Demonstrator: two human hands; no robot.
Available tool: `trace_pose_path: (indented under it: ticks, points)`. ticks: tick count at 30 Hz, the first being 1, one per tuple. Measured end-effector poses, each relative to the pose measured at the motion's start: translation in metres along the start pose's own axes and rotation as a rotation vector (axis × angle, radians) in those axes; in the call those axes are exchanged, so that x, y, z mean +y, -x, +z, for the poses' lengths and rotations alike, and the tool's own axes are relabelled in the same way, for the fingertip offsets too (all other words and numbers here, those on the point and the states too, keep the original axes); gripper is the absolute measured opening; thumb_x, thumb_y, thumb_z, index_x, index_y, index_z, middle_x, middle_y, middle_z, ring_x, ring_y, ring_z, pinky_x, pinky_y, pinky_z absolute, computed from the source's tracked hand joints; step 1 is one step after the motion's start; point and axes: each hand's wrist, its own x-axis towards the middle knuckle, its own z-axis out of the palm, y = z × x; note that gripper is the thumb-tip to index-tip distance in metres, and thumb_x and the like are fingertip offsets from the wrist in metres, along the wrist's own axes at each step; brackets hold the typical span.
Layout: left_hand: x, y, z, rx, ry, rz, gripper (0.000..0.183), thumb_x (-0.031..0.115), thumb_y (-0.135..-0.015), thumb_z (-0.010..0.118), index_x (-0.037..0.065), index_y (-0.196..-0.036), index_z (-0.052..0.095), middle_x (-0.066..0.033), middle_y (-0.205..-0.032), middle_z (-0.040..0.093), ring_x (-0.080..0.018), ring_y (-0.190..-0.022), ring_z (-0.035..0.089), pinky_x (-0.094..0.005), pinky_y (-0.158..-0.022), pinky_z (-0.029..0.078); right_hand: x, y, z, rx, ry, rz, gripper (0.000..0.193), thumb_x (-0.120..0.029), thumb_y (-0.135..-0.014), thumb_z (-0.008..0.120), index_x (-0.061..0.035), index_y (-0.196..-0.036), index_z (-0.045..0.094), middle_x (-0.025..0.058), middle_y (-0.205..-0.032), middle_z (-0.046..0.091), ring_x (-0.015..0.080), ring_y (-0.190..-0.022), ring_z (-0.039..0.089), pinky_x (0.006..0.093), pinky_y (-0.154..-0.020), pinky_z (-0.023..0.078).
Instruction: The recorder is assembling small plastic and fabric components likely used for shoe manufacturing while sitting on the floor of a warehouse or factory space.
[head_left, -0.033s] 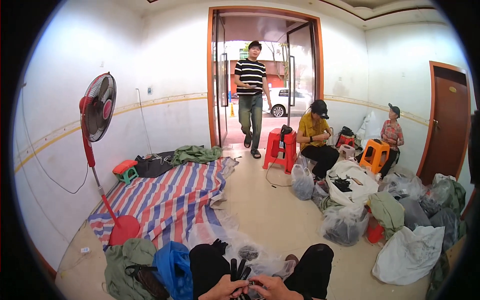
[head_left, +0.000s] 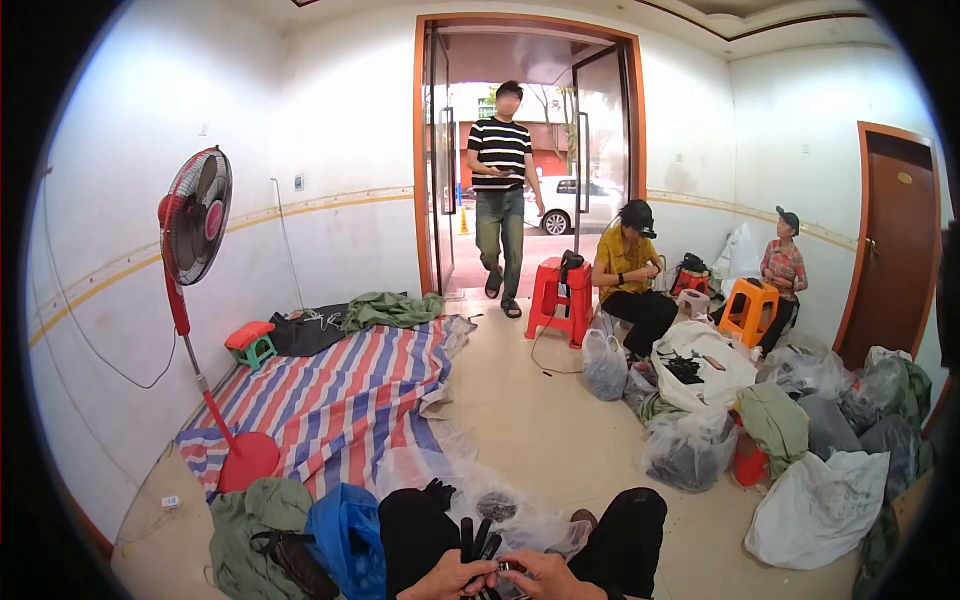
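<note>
Low in the view, between my knees, my left hand [head_left: 452,577] is closed around several slim black stick-like pieces [head_left: 467,540] that fan upward past its thumb. Close beside it, my right hand [head_left: 546,574] pinches a small shiny dark piece [head_left: 504,567], which the left fingertips also touch. What exactly this piece is, I cannot make out. More black ends show below the fingers, partly hidden by the hands. Clear plastic bags [head_left: 415,466] lie just past my knees, with a dark bundle [head_left: 497,506] in one and a black glove-like item [head_left: 439,491] on top.
A blue bag [head_left: 345,540] and green cloth [head_left: 262,530] lie at my left, near a red fan [head_left: 250,460] on a striped sheet [head_left: 330,400]. Stuffed bags [head_left: 690,450] crowd the right. One person sits at a white sack [head_left: 705,385]; another sits farther back; a third stands at the doorway.
</note>
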Motion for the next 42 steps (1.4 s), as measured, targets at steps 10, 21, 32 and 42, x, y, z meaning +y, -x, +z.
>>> trace_pose_path:
  ticks: [10,21,32,42]
  points:
    - [-0.003,-0.005,-0.013,-0.082,-0.043,0.028,0.030,0.021,-0.089,0.053,0.002,-0.067,0.061,0.0010,-0.048,0.050,-0.0048,-0.038,0.039,-0.0192,-0.038,0.027,0.001,-0.004,-0.018,-0.174,0.020,0.091,0.015,-0.012,-0.084,0.056,-0.0021,-0.095,0.058,0.0147,-0.077,0.059,0.0240,-0.070,0.059,0.0320,-0.062,0.045]
    - [-0.088,-0.019,-0.096,-0.010,0.313,0.111,0.027,0.021,-0.090,0.050,-0.002,-0.100,0.060,-0.0100,-0.073,0.063,-0.0102,-0.050,0.049,-0.0207,-0.043,0.035,0.072,0.023,-0.103,0.038,0.033,0.553,0.016,-0.009,-0.080,0.063,0.0025,-0.090,0.062,0.0084,-0.070,0.064,0.0116,-0.062,0.061,0.0239,-0.057,0.048]
    - [-0.086,-0.020,-0.087,0.083,0.244,0.089,0.028,0.019,-0.091,0.051,-0.005,-0.101,0.061,-0.0113,-0.076,0.065,-0.0117,-0.046,0.049,-0.0227,-0.041,0.037,0.123,0.048,-0.113,0.141,-0.272,0.656,0.014,-0.005,-0.081,0.061,0.0053,-0.091,0.059,0.0089,-0.071,0.063,0.0124,-0.062,0.061,0.0224,-0.059,0.049]
    - [-0.087,-0.019,-0.076,0.253,0.182,0.027,0.030,0.014,-0.090,0.049,-0.004,-0.070,0.061,-0.0120,-0.067,0.064,-0.0111,-0.039,0.045,-0.0233,-0.035,0.033,0.118,0.044,-0.113,0.137,-0.264,0.627,0.018,-0.009,-0.081,0.062,0.0052,-0.093,0.060,0.0081,-0.071,0.063,0.0112,-0.062,0.061,0.0228,-0.059,0.049]
